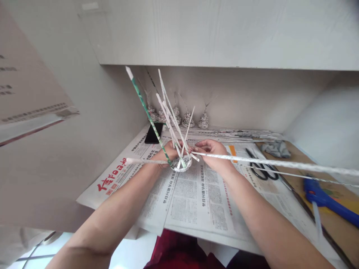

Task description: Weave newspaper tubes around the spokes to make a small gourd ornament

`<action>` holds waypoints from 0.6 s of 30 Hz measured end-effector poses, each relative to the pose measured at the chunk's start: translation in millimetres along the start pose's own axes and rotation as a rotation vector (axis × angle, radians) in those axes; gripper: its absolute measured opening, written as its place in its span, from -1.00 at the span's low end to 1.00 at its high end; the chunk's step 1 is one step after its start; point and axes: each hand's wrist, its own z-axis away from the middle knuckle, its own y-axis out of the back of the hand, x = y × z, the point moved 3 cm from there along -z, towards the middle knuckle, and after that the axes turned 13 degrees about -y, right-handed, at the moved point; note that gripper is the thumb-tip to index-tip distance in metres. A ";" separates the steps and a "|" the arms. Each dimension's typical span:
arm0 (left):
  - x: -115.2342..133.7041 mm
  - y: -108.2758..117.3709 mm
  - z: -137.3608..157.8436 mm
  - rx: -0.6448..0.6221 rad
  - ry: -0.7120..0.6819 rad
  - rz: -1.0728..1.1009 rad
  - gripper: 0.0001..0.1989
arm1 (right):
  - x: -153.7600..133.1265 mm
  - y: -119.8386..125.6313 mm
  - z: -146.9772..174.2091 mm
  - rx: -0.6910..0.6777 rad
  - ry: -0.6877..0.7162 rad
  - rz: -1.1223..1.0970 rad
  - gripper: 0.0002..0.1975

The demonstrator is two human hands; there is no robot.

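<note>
A small round base woven from rolled newspaper tubes [181,169] is held above the newspaper, with several tubes standing up out of it. One upright tube is green [146,108]; the others are pale. My left hand [170,149] is closed on the far left side of this woven piece, its fingers partly hidden behind the tubes. At the right rim, my right hand [209,146] pinches a long white paper tube [252,160], which stretches across my forearm to the right edge of the view.
Newspaper sheets [193,201] cover the table. Several small woven paper pieces [203,120] line the back wall, near a black phone [154,133] and a row of loose paper tubes [238,133]. On the right lie scissors [262,170], a grey cloth [276,148] and a blue glue gun [322,198].
</note>
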 end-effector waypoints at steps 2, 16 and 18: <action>-3.1 -0.8 0.7 0.001 -0.014 0.019 -0.78 | -0.3 3.1 1.3 -0.002 -0.007 0.094 -0.77; -5.7 4.8 0.4 0.049 -0.017 0.147 -0.73 | -5.1 3.2 9.2 0.087 0.165 0.089 -0.85; -6.4 6.1 0.7 0.022 0.012 0.190 -0.73 | -8.5 4.0 13.1 0.149 0.254 0.161 -0.88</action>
